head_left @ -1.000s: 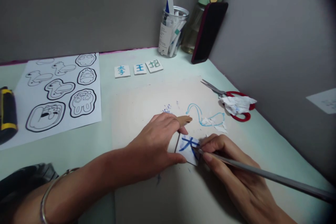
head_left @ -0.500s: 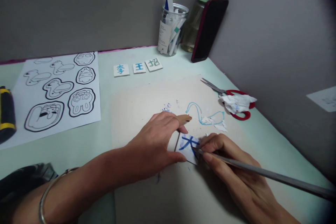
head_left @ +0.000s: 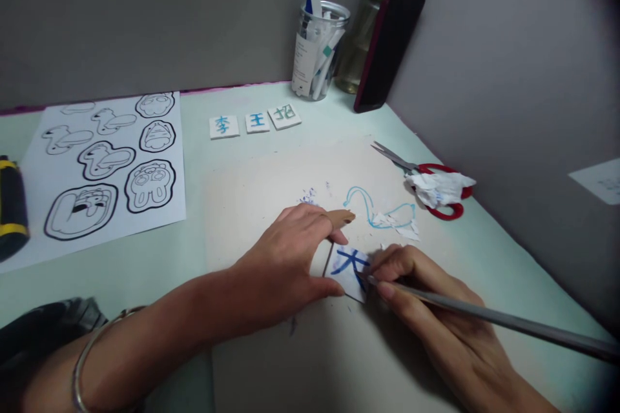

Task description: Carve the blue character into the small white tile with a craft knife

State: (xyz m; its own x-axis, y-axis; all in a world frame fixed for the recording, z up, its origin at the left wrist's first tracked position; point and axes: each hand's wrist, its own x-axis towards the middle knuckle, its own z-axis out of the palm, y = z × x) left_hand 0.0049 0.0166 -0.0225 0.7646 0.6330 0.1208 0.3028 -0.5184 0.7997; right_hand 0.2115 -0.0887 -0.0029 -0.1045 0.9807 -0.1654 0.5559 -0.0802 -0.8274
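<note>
A small white square tile (head_left: 345, 279) with a dark blue painted character lies flat on the beige board (head_left: 266, 361). My left hand (head_left: 285, 264) grips its left side between thumb and fingers; one finger has a tan bandage (head_left: 341, 216). Pinched in my right hand (head_left: 436, 310) is a slim metal craft knife (head_left: 475, 311). Its tip touches the lower right stroke of the character, and the handle slants off to the right. Fingers of my right hand hide the tile's right edge. Around the tile lie small blue-and-white shavings (head_left: 307, 195).
Farther back are three lettered white tiles (head_left: 256, 122). A printed sheet (head_left: 165, 219) and a black-yellow object (head_left: 12, 206) lie left. At right are red-handled scissors (head_left: 394, 156) under crumpled paper (head_left: 440, 189). A jar of markers (head_left: 305, 64), a bottle (head_left: 356, 45) and a phone (head_left: 390, 51) stand behind.
The whole view has shifted slightly. Both hands keep their grip, and the knife tip stays at nearly the same spot on the tile.
</note>
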